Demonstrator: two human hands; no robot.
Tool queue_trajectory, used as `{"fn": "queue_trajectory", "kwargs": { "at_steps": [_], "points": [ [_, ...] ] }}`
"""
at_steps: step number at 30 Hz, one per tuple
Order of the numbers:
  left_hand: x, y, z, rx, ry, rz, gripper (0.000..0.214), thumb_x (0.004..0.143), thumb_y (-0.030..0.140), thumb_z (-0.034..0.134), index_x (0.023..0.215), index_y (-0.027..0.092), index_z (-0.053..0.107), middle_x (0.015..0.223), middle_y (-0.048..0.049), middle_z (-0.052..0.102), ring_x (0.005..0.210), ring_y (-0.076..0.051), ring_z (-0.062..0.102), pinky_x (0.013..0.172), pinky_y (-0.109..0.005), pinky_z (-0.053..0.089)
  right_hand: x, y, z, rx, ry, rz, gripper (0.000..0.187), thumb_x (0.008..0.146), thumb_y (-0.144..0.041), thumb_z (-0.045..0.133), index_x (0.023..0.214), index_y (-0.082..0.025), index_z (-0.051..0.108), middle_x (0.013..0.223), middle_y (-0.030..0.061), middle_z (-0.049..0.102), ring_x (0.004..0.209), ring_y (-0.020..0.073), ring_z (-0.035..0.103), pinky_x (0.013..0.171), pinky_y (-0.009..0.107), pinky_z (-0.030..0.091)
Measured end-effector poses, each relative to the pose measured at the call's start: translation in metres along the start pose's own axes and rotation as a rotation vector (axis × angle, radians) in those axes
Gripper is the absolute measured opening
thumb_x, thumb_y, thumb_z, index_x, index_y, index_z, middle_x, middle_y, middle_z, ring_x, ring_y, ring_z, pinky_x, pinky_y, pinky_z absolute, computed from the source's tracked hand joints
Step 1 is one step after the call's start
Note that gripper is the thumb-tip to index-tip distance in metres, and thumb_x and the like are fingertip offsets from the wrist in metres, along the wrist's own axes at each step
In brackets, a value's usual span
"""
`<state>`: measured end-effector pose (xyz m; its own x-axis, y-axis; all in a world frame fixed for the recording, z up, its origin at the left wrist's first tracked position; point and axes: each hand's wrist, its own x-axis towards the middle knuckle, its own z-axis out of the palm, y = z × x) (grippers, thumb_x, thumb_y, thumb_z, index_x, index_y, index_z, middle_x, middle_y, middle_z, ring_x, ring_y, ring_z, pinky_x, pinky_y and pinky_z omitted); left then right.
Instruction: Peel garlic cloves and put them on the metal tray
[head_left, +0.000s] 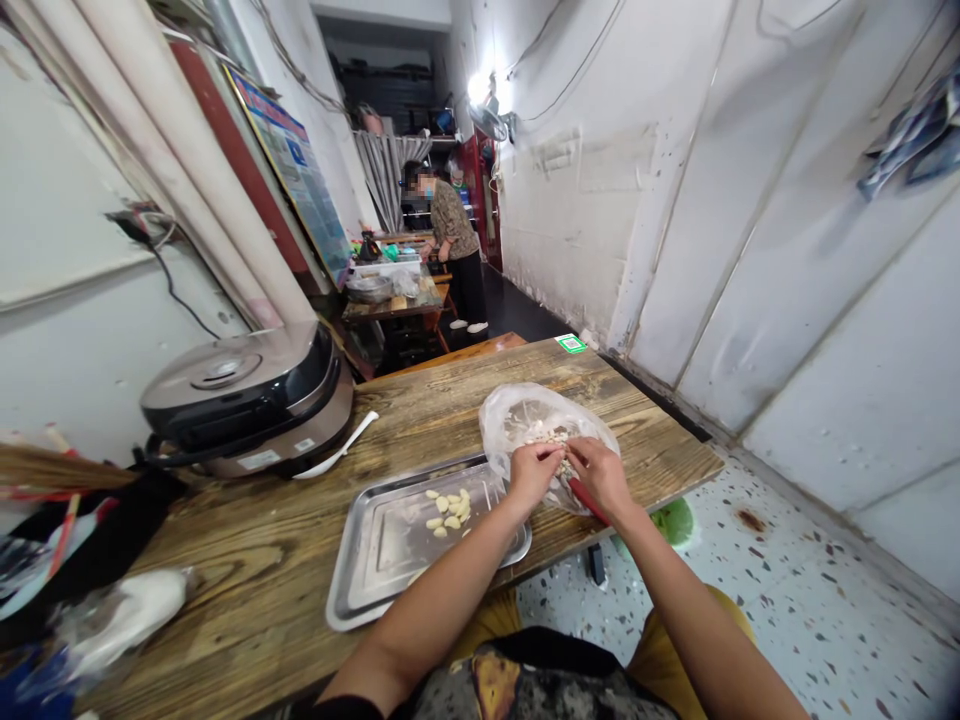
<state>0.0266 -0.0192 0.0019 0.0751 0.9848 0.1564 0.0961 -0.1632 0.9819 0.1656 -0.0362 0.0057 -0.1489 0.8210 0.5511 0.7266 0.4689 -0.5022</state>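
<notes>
My left hand (pixel 534 474) and my right hand (pixel 600 472) meet over a clear plastic bag (pixel 501 420) at the table's near right. Their fingertips are pinched together around what looks like a small pale garlic clove, mostly hidden. Unpeeled garlic and loose skins (pixel 553 437) lie in the opened bag. A red handle (pixel 589 498) shows along the inside of my right palm; the tool's other end is hidden. To the left, peeled garlic cloves (pixel 450 508) rest on a metal tray (pixel 367 545), whose right side reaches under my left forearm.
A large rice cooker (pixel 247 400) stands at the table's left, with a white spoon (pixel 337 447) beside it. A plastic-wrapped white bundle (pixel 127 615) lies front left. A green container (pixel 675 522) sits below the right edge. Farther back, a person (pixel 454 230) bends over another table (pixel 390 308).
</notes>
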Motion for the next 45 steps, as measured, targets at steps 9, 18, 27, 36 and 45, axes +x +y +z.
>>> {"fn": "queue_trajectory", "kwargs": {
  "at_steps": [9, 18, 27, 36, 45],
  "points": [
    [0.001, 0.000, 0.000, 0.076, -0.029, -0.066, 0.021, 0.070, 0.025, 0.056, 0.076, 0.012, 0.071, 0.061, -0.0023, 0.065, 0.054, -0.011, 0.055, 0.051, -0.020, 0.040, 0.000, 0.007, 0.000, -0.099, -0.083, -0.098, 0.022, 0.088, -0.027, 0.043, 0.082, -0.019, 0.062, 0.075, 0.0054, 0.059, 0.072, 0.0169, 0.056, 0.065, 0.025, 0.041],
    [0.008, -0.002, 0.002, 0.057, 0.010, -0.129, 0.011, 0.061, 0.016, 0.057, 0.064, 0.011, 0.067, 0.057, -0.0009, 0.062, 0.052, -0.010, 0.053, 0.049, -0.018, 0.037, 0.001, 0.002, 0.002, -0.142, -0.089, -0.073, 0.025, 0.088, -0.027, 0.041, 0.079, -0.018, 0.063, 0.072, 0.0054, 0.060, 0.068, 0.0171, 0.057, 0.062, 0.025, 0.040],
    [0.019, 0.008, 0.003, -0.095, 0.002, -0.274, 0.005, 0.057, 0.015, 0.059, 0.058, 0.011, 0.061, 0.046, 0.0034, 0.052, 0.044, -0.006, 0.043, 0.046, -0.018, 0.033, 0.004, 0.008, 0.015, 0.482, 0.042, 0.322, 0.025, 0.069, -0.040, 0.065, 0.079, -0.017, 0.068, 0.075, 0.0059, 0.067, 0.062, 0.0182, 0.060, 0.061, 0.030, 0.048],
    [0.043, -0.018, -0.010, 0.403, 0.012, -0.058, 0.014, 0.068, 0.019, 0.054, 0.063, 0.012, 0.065, 0.062, -0.0024, 0.063, 0.061, -0.013, 0.056, 0.062, -0.024, 0.043, 0.007, 0.019, 0.011, 1.054, 0.250, 0.619, 0.035, 0.064, -0.040, 0.070, 0.091, -0.018, 0.067, 0.071, 0.0017, 0.066, 0.059, 0.0150, 0.058, 0.059, 0.029, 0.049],
    [0.025, -0.004, 0.005, 0.119, -0.145, 0.206, 0.028, 0.078, 0.022, 0.052, 0.102, 0.016, 0.066, 0.095, -0.0054, 0.069, 0.082, -0.017, 0.064, 0.078, -0.028, 0.050, 0.004, 0.021, 0.012, 0.462, 0.139, 0.426, 0.036, 0.074, -0.042, 0.058, 0.098, -0.018, 0.069, 0.080, 0.0045, 0.069, 0.073, 0.0199, 0.060, 0.067, 0.030, 0.047]
  ]
}}
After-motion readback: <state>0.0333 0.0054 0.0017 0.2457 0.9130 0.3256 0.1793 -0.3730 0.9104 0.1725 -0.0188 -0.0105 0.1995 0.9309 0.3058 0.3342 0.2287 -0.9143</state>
